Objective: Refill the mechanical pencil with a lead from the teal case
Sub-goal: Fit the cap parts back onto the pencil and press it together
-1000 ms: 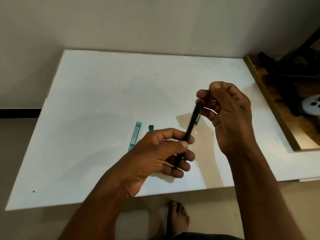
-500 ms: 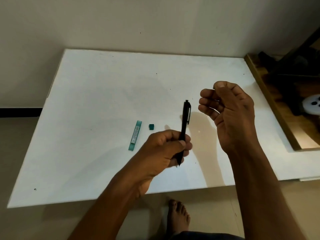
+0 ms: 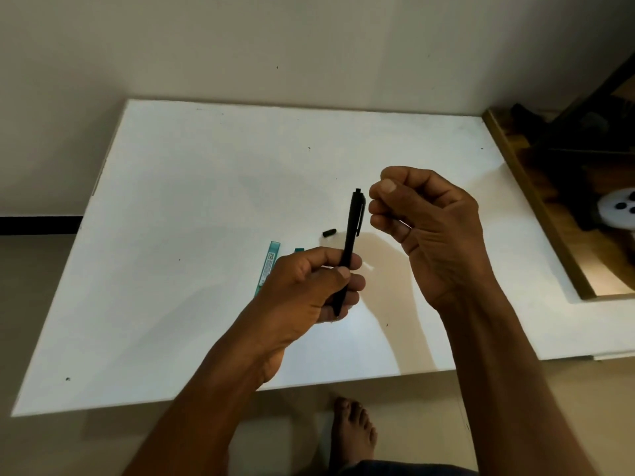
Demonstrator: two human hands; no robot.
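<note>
White table [image 3: 206,201] against a plain beige wall [image 3: 309,46], floor showing below the near edge. Left hand [image 3: 309,286] grips the black mechanical pencil [image 3: 354,228] by its lower half, thumb and fingers wrapped round the barrel. The pencil stands nearly upright above the table, clip end at 12 o'clock, and its tip is hidden among the fingers.

Right hand [image 3: 433,228] is at 3 o'clock of the pencil top, just beside it and not touching. Its fingers are curled, thumb tip pressed to the forefinger. Can't tell if anything thin is pinched there.

Teal case [image 3: 271,259] lies flat on the table at 10 o'clock of the left hand, lower end hidden behind it. A small teal cap [image 3: 299,249] sits beside the case, half covered by the knuckles. A small black cap [image 3: 329,232] lies on the table at 12 o'clock of the left hand, blurry.

At 3 o'clock of the frame is a wooden shelf [image 3: 522,180] holding dark, unreadable clutter and a white round thing [image 3: 618,213], cut off. A bare foot [image 3: 354,431] shows at 6 o'clock.
</note>
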